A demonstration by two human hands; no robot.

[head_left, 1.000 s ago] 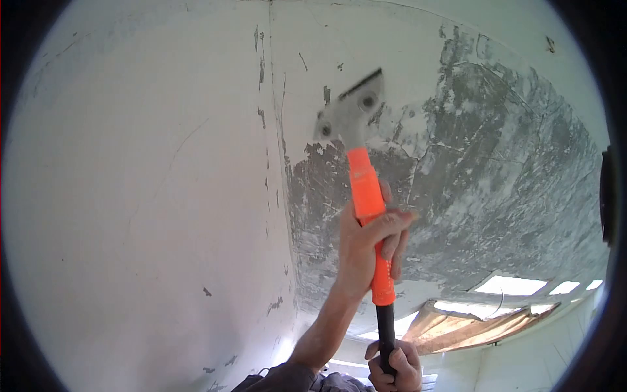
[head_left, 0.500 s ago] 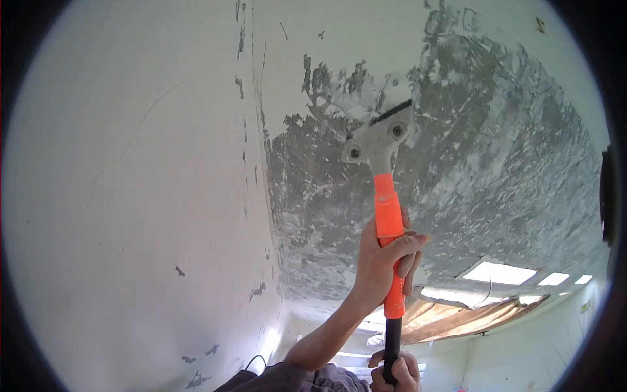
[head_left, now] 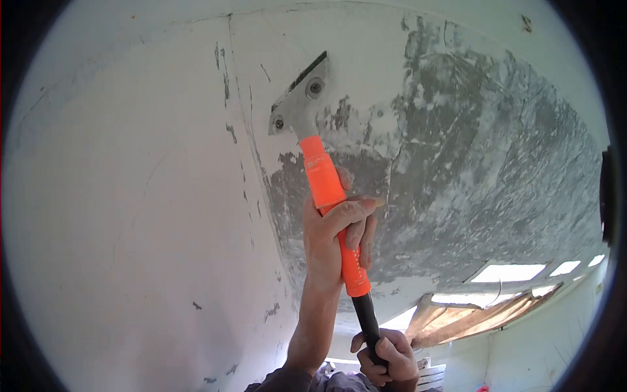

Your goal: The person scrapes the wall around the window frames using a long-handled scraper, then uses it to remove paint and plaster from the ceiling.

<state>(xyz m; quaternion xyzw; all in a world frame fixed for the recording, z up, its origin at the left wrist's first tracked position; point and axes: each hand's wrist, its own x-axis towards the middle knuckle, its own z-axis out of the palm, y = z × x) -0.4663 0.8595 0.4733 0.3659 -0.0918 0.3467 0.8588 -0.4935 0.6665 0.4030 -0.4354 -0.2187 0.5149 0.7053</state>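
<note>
A long-handled scraper [head_left: 324, 179] slants up and left across the view. It has an orange grip, a black lower shaft [head_left: 367, 317] and a grey metal head [head_left: 299, 112] with a dark straight blade. My left hand [head_left: 323, 225] is closed around the orange grip, thumb across its front. Lower down, my right hand [head_left: 395, 362] wraps the black shaft near its end. The blade overlaps white coating [head_left: 362, 59] on the ceiling, up and left of the bared grey patch [head_left: 450, 163]. Pale dust marks the left hand's fingers.
To the left rises a white wall [head_left: 150, 215] with chipped spots, meeting the ceiling along a cracked corner line. Bright windows [head_left: 508, 273] and a brown hanging cloth [head_left: 470, 317] are at the lower right. A dark object [head_left: 607, 196] shows at the right edge.
Both hands have carried the scraper; its head moved up and left, from the edge of the grey patch onto white coating. The handle now tilts left. The view has shifted slightly.
</note>
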